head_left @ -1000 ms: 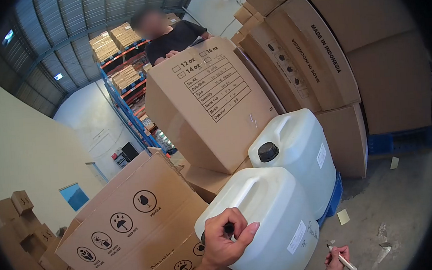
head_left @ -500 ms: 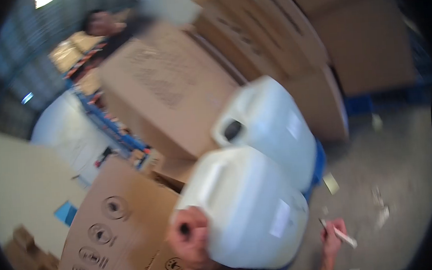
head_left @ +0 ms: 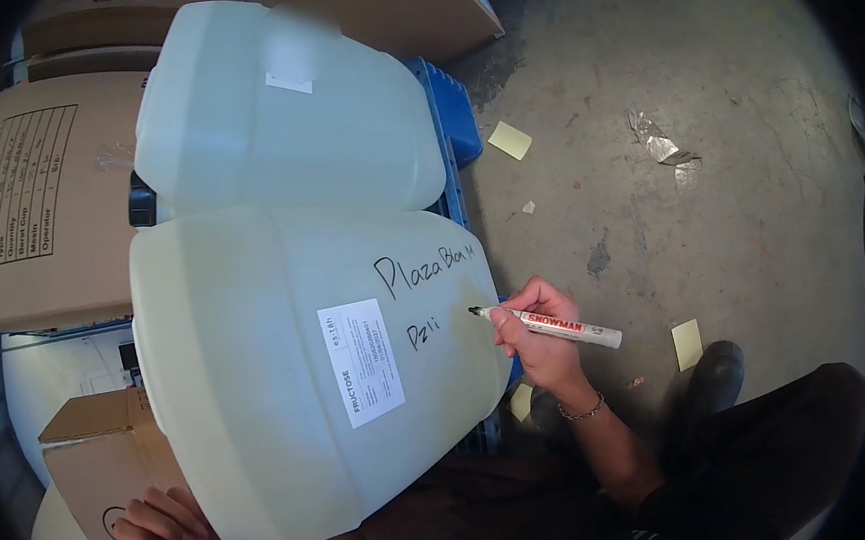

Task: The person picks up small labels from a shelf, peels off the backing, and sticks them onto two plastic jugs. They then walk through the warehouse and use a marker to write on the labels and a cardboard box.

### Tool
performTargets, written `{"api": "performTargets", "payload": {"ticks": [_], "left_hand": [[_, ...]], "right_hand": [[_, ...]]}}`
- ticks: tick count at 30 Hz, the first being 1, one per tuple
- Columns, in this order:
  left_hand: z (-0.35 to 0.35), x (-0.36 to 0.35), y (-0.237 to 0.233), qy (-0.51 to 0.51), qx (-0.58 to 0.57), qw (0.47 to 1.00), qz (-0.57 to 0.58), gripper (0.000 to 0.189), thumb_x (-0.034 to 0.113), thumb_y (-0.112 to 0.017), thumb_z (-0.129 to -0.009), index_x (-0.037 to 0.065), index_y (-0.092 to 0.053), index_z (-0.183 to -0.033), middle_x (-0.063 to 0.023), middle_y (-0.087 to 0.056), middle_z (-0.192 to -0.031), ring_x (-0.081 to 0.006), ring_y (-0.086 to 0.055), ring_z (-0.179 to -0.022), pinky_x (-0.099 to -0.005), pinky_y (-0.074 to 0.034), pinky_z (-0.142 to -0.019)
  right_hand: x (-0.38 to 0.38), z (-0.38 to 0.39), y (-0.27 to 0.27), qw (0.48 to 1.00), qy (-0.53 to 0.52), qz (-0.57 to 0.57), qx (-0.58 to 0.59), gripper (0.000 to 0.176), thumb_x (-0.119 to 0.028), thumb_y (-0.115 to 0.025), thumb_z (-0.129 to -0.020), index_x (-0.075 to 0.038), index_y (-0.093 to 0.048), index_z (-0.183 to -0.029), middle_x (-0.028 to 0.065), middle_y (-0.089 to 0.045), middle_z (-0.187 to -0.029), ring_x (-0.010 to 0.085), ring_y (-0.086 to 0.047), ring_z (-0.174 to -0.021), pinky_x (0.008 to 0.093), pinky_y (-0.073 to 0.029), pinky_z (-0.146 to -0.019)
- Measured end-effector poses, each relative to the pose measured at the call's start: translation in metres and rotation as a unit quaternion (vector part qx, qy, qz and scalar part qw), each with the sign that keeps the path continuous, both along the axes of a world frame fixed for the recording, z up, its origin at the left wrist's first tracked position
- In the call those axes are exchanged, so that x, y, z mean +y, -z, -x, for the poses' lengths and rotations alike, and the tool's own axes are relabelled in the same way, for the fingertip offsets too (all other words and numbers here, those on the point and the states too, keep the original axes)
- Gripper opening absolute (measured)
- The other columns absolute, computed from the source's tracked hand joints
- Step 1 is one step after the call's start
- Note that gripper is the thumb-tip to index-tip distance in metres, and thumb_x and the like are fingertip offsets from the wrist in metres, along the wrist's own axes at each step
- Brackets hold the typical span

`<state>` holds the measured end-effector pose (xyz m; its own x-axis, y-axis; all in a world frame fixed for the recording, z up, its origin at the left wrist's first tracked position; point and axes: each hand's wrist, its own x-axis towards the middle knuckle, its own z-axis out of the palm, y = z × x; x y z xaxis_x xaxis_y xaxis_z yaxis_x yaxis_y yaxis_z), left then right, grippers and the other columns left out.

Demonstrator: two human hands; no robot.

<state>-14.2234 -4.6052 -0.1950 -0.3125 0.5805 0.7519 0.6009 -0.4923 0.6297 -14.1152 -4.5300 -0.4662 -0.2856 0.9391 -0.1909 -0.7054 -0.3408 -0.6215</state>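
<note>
In my right hand (head_left: 545, 327) is a white marker (head_left: 579, 329) with red SNOWMAN lettering, gripped like a pen. Its dark tip points at the near jerrycan (head_left: 256, 322), a big translucent plastic one, just right of some black handwriting (head_left: 425, 333). Above that, larger handwriting reads "Plaza Blo M". A white FRUCTOSE label (head_left: 361, 363) is stuck on the same side. My left hand (head_left: 170, 537) rests by the jerrycan's lower left corner, fingers curled in; a small dark bit shows at them, too little to make out.
Beyond stands a second jerrycan (head_left: 292, 129) with a black cap (head_left: 142, 200). Both sit on a blue pallet (head_left: 454, 118). Cardboard boxes (head_left: 41, 197) stand on the left. Paper scraps (head_left: 511, 140) and crumpled clear plastic (head_left: 656, 139) lie on the concrete floor.
My view has swung down and closer to the near jerrycan. My right hand has come from beside it to its written side, marker tip at the surface. My left hand is now lower left.
</note>
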Motion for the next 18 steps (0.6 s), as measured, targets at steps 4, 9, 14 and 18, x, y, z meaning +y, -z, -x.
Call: {"api": "performTargets", "payload": {"ticks": [4, 9, 14, 18], "left_hand": [[0.0003, -0.0023, -0.0030, 0.017, -0.002, 1.000, -0.003, 0.032, 0.022, -0.040, -0.095, 0.013, -0.027, -0.067, 0.0016, -0.026, -0.061, -0.0069, -0.020, -0.050, -0.0199, -0.022, -0.044], [-0.0002, -0.0016, -0.0024, 0.014, 0.005, 1.000, -0.025, 0.033, 0.022, -0.039, -0.095, 0.013, -0.028, -0.065, 0.0012, -0.028, -0.060, -0.0074, -0.022, -0.049, -0.0205, -0.023, -0.044], [0.0011, -0.0039, -0.0032, 0.000, 0.004, 1.000, -0.017, 0.031, 0.021, -0.040, -0.094, 0.013, -0.029, -0.066, 0.0013, -0.027, -0.060, -0.0072, -0.022, -0.049, -0.0207, -0.023, -0.044], [-0.0015, -0.0008, -0.0004, -0.032, 0.005, 0.999, -0.041, 0.030, 0.021, -0.040, -0.094, 0.013, -0.030, -0.067, 0.0017, -0.027, -0.060, -0.0070, -0.022, -0.049, -0.0204, -0.023, -0.044]], "right_hand": [[-0.0019, 0.0034, 0.0012, 1.000, -0.006, -0.005, 0.022, 0.016, -0.002, -0.065, -0.080, -0.001, -0.049, -0.077, 0.0030, -0.058, -0.064, 0.0026, -0.051, -0.053, 0.0180, -0.041, -0.045], [-0.0036, 0.0076, 0.0009, 1.000, -0.004, -0.007, 0.015, 0.016, -0.003, -0.065, -0.080, -0.001, -0.050, -0.078, 0.0035, -0.058, -0.064, 0.0028, -0.051, -0.053, 0.0180, -0.042, -0.046], [0.0011, 0.0046, 0.0002, 1.000, 0.001, 0.003, 0.015, 0.015, -0.003, -0.065, -0.080, -0.001, -0.050, -0.078, 0.0039, -0.059, -0.065, 0.0031, -0.052, -0.055, 0.0183, -0.043, -0.047], [0.0013, 0.0072, -0.0014, 1.000, -0.002, -0.012, 0.023, 0.015, -0.003, -0.065, -0.080, 0.000, -0.050, -0.077, 0.0039, -0.059, -0.065, 0.0031, -0.052, -0.055, 0.0184, -0.043, -0.048]]}}
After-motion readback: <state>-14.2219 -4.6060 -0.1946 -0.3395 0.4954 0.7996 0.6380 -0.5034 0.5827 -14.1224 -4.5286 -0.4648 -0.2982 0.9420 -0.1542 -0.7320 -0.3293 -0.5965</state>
